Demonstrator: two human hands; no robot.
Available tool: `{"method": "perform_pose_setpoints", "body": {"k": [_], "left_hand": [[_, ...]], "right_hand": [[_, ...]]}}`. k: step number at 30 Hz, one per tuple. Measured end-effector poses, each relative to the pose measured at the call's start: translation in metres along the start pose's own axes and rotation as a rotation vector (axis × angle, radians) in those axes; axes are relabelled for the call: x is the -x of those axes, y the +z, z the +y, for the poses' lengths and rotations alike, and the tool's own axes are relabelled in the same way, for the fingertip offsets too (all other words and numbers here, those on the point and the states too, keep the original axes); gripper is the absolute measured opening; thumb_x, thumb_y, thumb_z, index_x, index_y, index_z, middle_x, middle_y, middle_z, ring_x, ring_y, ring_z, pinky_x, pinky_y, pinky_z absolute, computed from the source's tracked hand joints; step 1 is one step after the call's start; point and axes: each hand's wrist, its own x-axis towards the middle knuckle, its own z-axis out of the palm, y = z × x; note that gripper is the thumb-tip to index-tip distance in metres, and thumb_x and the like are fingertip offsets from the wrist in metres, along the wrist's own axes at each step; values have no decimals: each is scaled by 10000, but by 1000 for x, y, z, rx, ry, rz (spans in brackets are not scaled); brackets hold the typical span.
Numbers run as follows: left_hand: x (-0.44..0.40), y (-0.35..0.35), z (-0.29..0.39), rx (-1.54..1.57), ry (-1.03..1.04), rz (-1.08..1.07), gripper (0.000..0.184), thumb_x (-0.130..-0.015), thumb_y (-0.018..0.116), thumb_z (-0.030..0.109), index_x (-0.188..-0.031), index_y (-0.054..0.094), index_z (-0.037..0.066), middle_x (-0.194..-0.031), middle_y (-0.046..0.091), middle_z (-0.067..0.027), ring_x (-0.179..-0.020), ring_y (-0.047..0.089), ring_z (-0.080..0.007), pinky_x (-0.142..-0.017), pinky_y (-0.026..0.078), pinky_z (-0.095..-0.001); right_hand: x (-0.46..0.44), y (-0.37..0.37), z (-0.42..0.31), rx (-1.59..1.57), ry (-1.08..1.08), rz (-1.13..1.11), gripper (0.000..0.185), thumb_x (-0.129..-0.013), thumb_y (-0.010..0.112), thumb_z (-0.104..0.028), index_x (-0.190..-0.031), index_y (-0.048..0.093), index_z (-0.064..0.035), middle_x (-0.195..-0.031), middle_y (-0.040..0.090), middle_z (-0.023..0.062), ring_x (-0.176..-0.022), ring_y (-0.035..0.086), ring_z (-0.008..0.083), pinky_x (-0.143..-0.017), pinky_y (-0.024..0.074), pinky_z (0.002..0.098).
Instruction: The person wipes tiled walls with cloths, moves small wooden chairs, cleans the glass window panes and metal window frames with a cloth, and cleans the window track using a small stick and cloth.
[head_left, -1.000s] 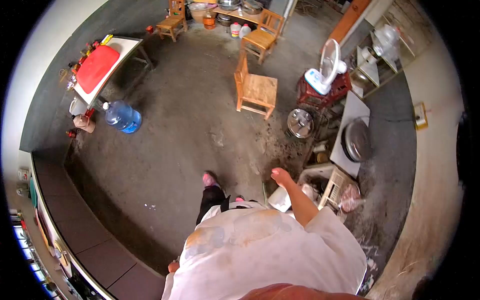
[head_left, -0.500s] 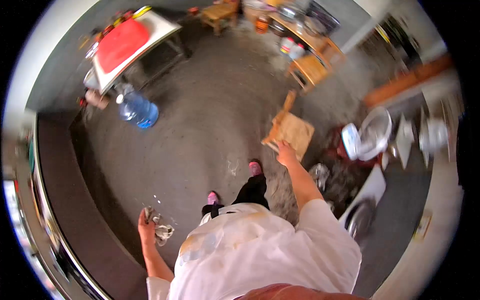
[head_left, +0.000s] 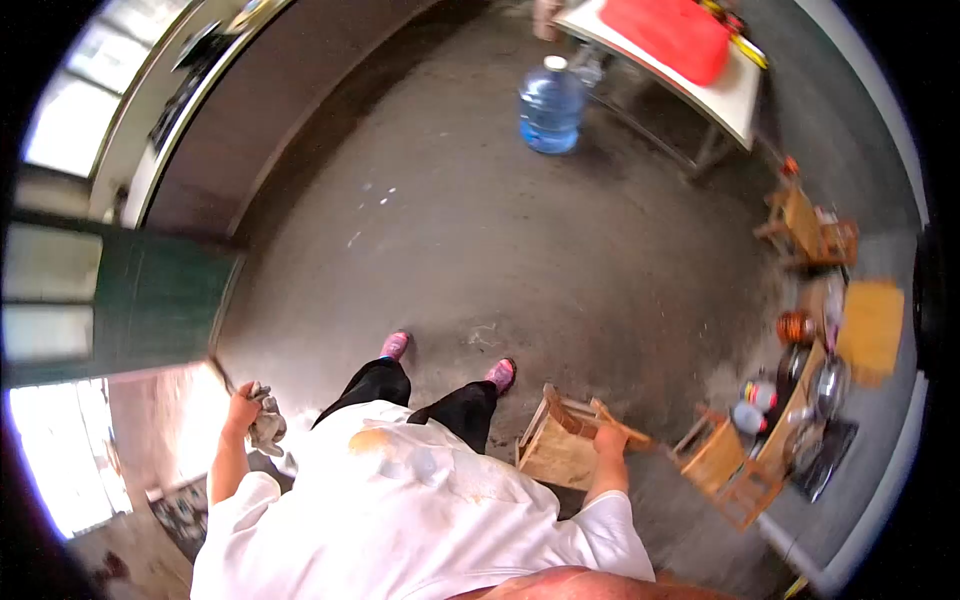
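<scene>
A crumpled greyish cloth [head_left: 267, 428] hangs from my left hand [head_left: 241, 410], whose fingers are closed around it. It is out at my left side, near the lower edge of a green door. On the right, my right hand [head_left: 610, 440] grips the back of a small wooden chair [head_left: 560, 452]. The chair is close beside my right leg and looks tilted; whether its legs touch the floor I cannot tell.
Ahead stands a blue water jug [head_left: 552, 108] beside a table [head_left: 740, 112] with a red cover [head_left: 672, 38]. More wooden chairs [head_left: 715, 455] and a low bench with bottles and pots line the right side. The green door [head_left: 165, 295] stands to the left, by a bright doorway.
My view has turned left, so the table and jug now sit farther right and the green door has appeared. The chair has swung from ahead to my right side, still in my hand.
</scene>
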Motion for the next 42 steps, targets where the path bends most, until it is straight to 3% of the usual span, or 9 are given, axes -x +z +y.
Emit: {"method": "perform_pose_setpoints", "body": {"k": [3,5,7,17,26,31,34,38,42], "left_hand": [[28,6,-64,91,-77,40,538,-672,588,-35,-1201,543,52,-1031,636,-93,-950,590,-187,-842,451,-285],[55,21,-89,86,-133,81,547,-669,597,-11,-1208,540,60,-1029,639,-105,-957,597,-196,-849,452,-284],[86,33,-105,39,-199,63,559,-671,602,30,-1223,526,62,-1067,629,-143,-993,600,-228,-869,453,-297],[159,117,-175,346,-384,63,570,-648,596,75,-1215,546,113,-1051,632,-155,-987,602,-274,-862,455,-321],[101,150,-231,597,-418,114,567,-649,612,85,-1211,543,97,-1102,607,-165,-1041,575,-288,-878,448,-348],[56,111,-271,677,-377,252,553,-666,595,68,-1215,534,94,-1166,557,-180,-1103,515,-313,-925,411,-363],[36,89,-288,692,-392,345,564,-668,591,64,-1226,523,98,-1184,533,-186,-1120,493,-324,-939,399,-367],[18,65,-308,708,-503,430,566,-664,571,68,-1226,520,96,-1170,534,-185,-1108,498,-323,-941,399,-369],[15,76,-320,736,-668,549,528,-641,575,59,-1168,559,71,-1112,588,-184,-1066,541,-328,-921,418,-373]], "right_hand": [[15,-108,-83,322,14,-553,341,-879,400,-167,-1088,607,5,-1092,608,180,-1034,576,293,-921,402,443],[6,-98,-68,389,-167,-614,306,-865,451,-163,-1047,619,16,-1109,597,184,-1048,568,301,-870,430,421],[11,-89,-57,459,-346,-468,195,-750,599,-161,-873,684,-36,-930,657,179,-891,632,310,-742,497,392],[-34,-129,-203,521,-510,-439,231,-711,609,-153,-881,672,-11,-913,656,189,-866,635,314,-718,499,388],[-66,-199,-365,698,-607,-185,268,-676,619,-146,-889,660,11,-899,656,198,-843,638,317,-698,500,385],[-75,-222,-488,685,-688,-66,291,-656,625,-142,-893,654,24,-890,656,202,-830,640,319,-686,501,383],[-25,-226,-609,489,-604,-188,327,-602,611,-134,-856,628,72,-840,653,212,-776,642,304,-654,491,371],[17,-190,-744,265,-846,-423,343,-597,628,-110,-884,614,77,-861,653,207,-787,643,285,-672,482,378],[86,-135,-898,673,-938,-307,413,-616,667,-154,-958,604,69,-925,644,216,-840,639,303,-698,485,380]]}}
